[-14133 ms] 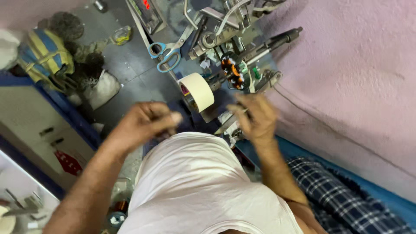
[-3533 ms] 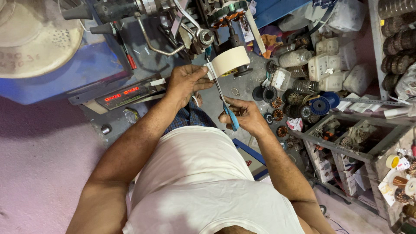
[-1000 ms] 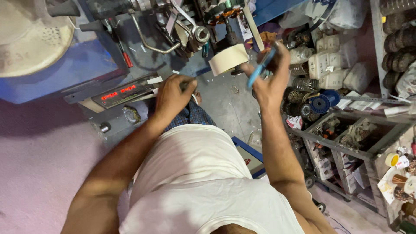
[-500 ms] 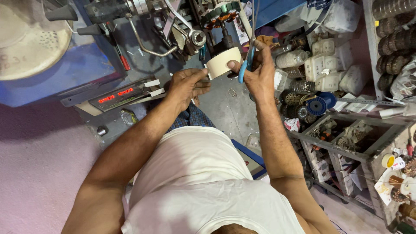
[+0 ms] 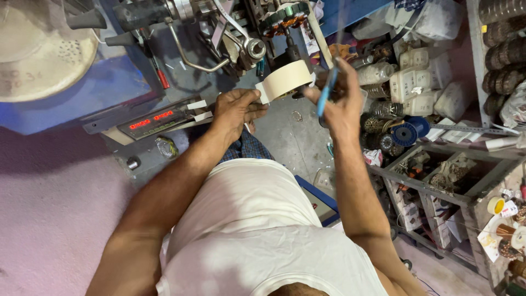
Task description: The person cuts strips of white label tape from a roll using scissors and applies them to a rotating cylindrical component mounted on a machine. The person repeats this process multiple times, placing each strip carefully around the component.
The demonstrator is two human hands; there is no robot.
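Observation:
A cream roll of masking tape [image 5: 286, 80] hangs on a rod of the winding machine [image 5: 208, 22]. My left hand [image 5: 234, 109] pinches the loose end of the tape at the roll's left side. My right hand [image 5: 338, 101] is raised just right of the roll and grips blue-handled scissors [image 5: 327, 90], blades pointing up. Above the roll sits a stator with copper windings [image 5: 285, 13]. My white vest and both forearms fill the lower middle.
A counter box with a red digit display [image 5: 150, 120] lies left of my left hand. Blue machine body [image 5: 82, 90] and a round pale disc [image 5: 38, 60] at left. Metal racks [image 5: 438, 175] with spools, bottles and parts crowd the right side.
My right hand with the scissors has stayed up beside the tape roll. My left hand rose from near the counter box and took the tape end.

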